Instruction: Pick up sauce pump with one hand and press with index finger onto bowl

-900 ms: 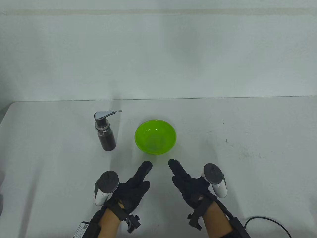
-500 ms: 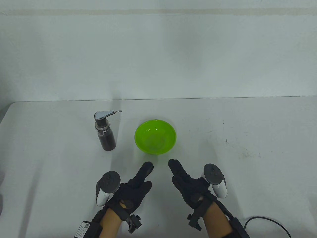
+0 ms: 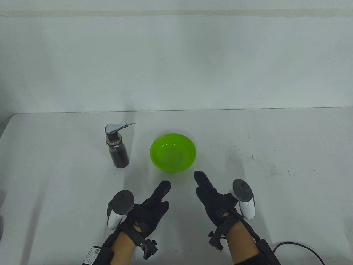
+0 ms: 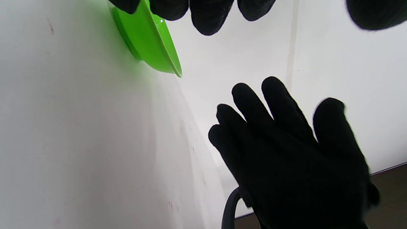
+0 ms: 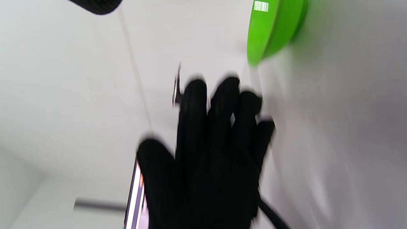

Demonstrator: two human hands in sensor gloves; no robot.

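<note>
The table [image 3: 275, 132] carries the green bowl [image 3: 173, 156] near its middle, and the sauce pump [image 3: 118, 146] is stood upright just to the left of the bowl, apart from it, with its thin spout aimed toward the bowl. Both gloved hands are held near the front edge, well short of the pump. The left hand [image 3: 149, 209] and the right hand [image 3: 213, 203] are seen with fingers extended and close together, nothing being gripped by either.

Nothing has been picked up yet, so 3 risks are judged likely. The tall, narrow pump could be tipped if it is struck high on its neck during the reach. The light bowl could be knocked aside by a sweeping wrist or tracker. Sauce could be squirted past the rim if the spout is not brought over the bowl before the head is pressed.

A small white barcode sticker [image 5: 261, 6] is seen on the bowl's underside; its print cannot be read. A label on the left wrist unit is too small to read.
</note>
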